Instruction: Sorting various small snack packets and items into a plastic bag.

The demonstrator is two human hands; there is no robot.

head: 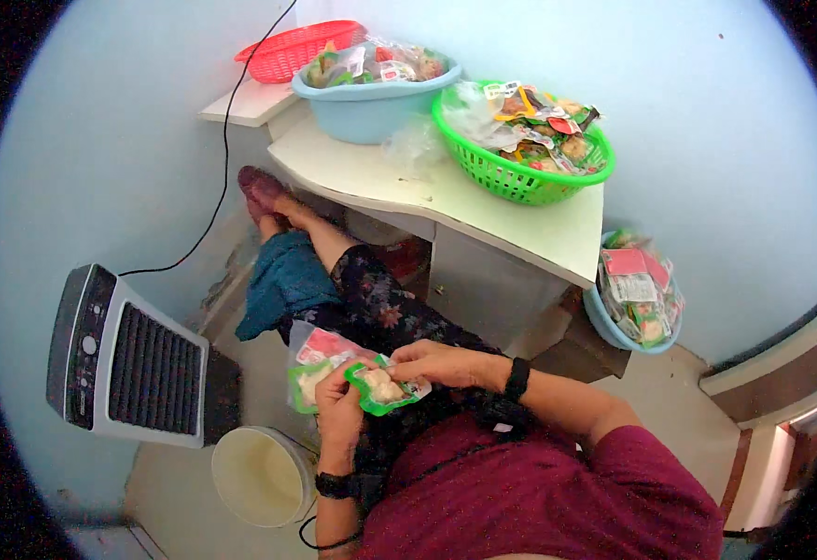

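Observation:
A small green-edged plastic food packet [382, 387] with pale, lumpy contents is held over my lap. My left hand [339, 406] pinches its left edge between thumb and fingers. At its upper right side, my right hand [443, 365] grips it with bent fingers, which hide part of the packet. Behind my left hand, a second green-edged packet [305, 389] and a clear pouch with a red panel [326, 344] show at my knees. Whether these two are joined, or also held by the left fingers, I cannot tell.
A white bucket [263, 476] stands left of my legs, beside an air cooler [149, 378]. On the white table [359, 175] are a blue basin [373, 112] and a green basket [527, 182] of packets. A red basket [296, 52] sits behind; another packet-filled blue basin [597, 318] is at right.

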